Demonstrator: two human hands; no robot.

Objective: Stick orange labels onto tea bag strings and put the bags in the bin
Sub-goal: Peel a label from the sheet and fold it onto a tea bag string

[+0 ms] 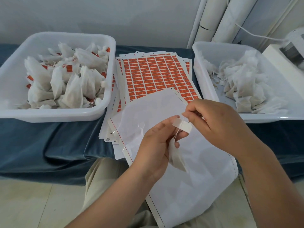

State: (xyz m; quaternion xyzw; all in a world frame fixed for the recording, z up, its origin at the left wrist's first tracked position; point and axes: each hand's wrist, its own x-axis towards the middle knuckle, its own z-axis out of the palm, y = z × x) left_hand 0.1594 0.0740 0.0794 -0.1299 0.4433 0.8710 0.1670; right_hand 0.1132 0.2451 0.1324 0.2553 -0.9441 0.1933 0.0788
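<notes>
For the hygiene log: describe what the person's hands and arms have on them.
Both the left hand and the right hand are bare: no gloves, rings, watch or bracelet show. The left forearm and the right forearm are uncovered down to the frame edge, so no sleeve is in view. Light beige trousers cover the lap.
</notes>
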